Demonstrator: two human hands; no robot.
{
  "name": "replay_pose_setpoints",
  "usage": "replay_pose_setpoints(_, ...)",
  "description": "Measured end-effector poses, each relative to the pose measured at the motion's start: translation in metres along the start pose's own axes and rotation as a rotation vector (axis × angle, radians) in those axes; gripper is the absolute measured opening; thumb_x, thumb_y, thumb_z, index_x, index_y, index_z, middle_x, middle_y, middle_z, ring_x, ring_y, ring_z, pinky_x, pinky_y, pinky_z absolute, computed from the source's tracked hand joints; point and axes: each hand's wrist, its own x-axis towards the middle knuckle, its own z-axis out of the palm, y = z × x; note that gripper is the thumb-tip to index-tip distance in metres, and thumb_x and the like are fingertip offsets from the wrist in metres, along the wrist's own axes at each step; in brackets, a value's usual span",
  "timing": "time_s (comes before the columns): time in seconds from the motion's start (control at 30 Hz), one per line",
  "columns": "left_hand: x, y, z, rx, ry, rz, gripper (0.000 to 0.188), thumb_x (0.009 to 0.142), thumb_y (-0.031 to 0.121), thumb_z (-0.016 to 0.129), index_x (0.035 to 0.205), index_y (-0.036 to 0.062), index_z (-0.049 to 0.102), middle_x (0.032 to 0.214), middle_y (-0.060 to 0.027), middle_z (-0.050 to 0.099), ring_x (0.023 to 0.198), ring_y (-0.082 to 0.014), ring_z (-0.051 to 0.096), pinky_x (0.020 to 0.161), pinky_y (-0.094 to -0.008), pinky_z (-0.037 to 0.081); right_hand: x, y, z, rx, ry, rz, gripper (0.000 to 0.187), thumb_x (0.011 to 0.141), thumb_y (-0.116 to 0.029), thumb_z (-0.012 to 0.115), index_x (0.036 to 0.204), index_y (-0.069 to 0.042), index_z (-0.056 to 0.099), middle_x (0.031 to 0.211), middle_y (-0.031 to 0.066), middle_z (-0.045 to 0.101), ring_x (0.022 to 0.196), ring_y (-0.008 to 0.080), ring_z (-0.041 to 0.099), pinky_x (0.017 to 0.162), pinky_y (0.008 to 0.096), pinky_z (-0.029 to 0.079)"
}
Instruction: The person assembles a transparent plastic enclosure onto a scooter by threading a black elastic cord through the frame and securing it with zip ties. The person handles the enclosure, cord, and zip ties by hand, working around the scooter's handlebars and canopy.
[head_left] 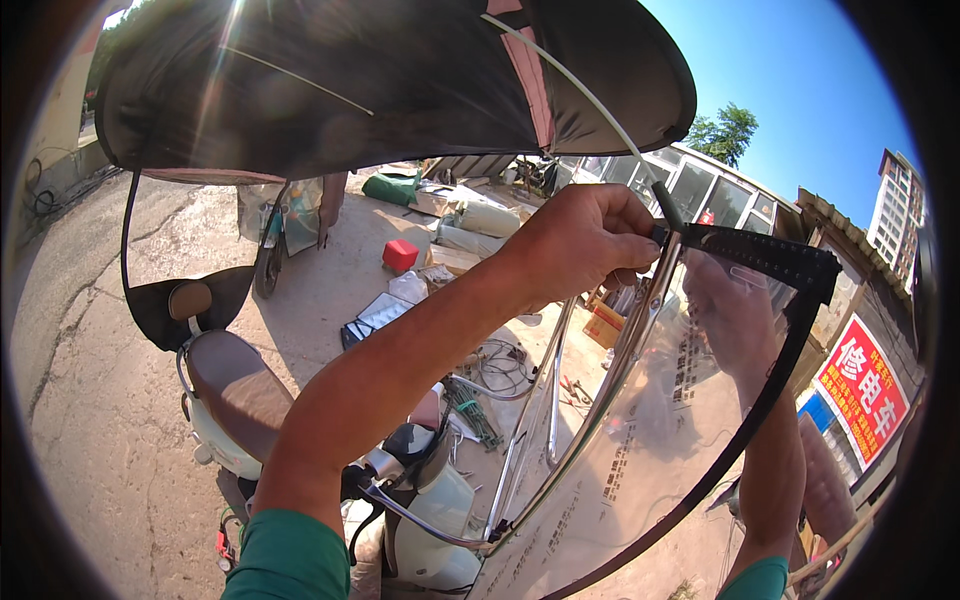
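Note:
My left hand (585, 240) is closed at the top of a shiny metal tube frame (645, 310), its fingers pinching the black edging of a clear plastic windshield (640, 440) there. My right hand (735, 315) shows through the clear sheet, fingers curled against it just below its black top band (770, 255); the sheet blurs its fingertips. A grey-green sleeve (668, 205) caps the tube top, and a thin pale rod (580, 85) runs from it up to a black canopy (380, 80). Below stands a pale scooter with a brown seat (235, 390).
The canopy spreads overhead at upper left. On the concrete ground lie a red box (400, 255), a silver case (378, 318), coiled cable (495, 365) and several tools (575, 392). A red sign (862, 392) hangs on the right, beside a shed. Wrapped bundles (475, 220) lie farther back.

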Motion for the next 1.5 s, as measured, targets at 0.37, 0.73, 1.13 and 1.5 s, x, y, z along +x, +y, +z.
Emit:
replay_pose_setpoints(0.37, 0.001, 0.009, -0.002, 0.071, -0.004, -0.203, 0.024, 0.1, 0.027, 0.071, 0.096, 0.0037, 0.07, 0.075, -0.0051, 0.069, 0.06, -0.0111, 0.063, 0.055, -0.026, 0.05, 0.001, 0.042, 0.002, 0.259, -0.028, -0.153, 0.019, 0.104, -0.017, 0.063, 0.11, 0.0, 0.069, 0.081, 0.0025, 0.061, 0.073, 0.0123, 0.056, 0.064, 0.0301, 0.047)
replay_pose_setpoints(0.73, -0.006, 0.0, -0.001, 0.195, -0.001, 0.147, 0.011, 0.098, 0.005, 0.07, 0.108, 0.0013, 0.069, 0.087, -0.0036, 0.071, 0.08, -0.0094, 0.068, 0.067, -0.0273, 0.053, -0.002, 0.029, 0.007, 0.345, 0.03, -0.033, 0.02, 0.102, -0.018, 0.063, 0.111, -0.002, 0.07, 0.084, 0.0035, 0.063, 0.074, 0.0117, 0.057, 0.066, 0.0313, 0.048)
replay_pose_setpoints(1.13, -0.013, 0.014, 0.01, 0.145, 0.129, -0.014, 0.016, 0.1, 0.015, 0.071, 0.107, 0.0011, 0.067, 0.091, -0.0075, 0.076, 0.082, -0.0132, 0.073, 0.068, -0.0253, 0.057, 0.0, 0.053, 0.004, -0.015, 0.028, -0.274, 0.037, 0.09, 0.006, 0.065, 0.123, -0.009, 0.07, 0.098, 0.0108, 0.066, 0.083, 0.0259, 0.064, 0.072, 0.0367, 0.052)
replay_pose_setpoints(1.5, -0.002, -0.007, 0.018, 0.423, 0.073, 0.447, 0.023, 0.101, 0.021, 0.071, 0.107, -0.0002, 0.069, 0.088, -0.0056, 0.071, 0.076, -0.0126, 0.068, 0.062, -0.0304, 0.055, 0.003, 0.086, -0.028, 0.347, -0.149, -0.151, 0.017, 0.099, -0.017, 0.067, 0.109, -0.004, 0.067, 0.091, 0.0002, 0.062, 0.077, 0.0075, 0.059, 0.066, 0.0239, 0.046)
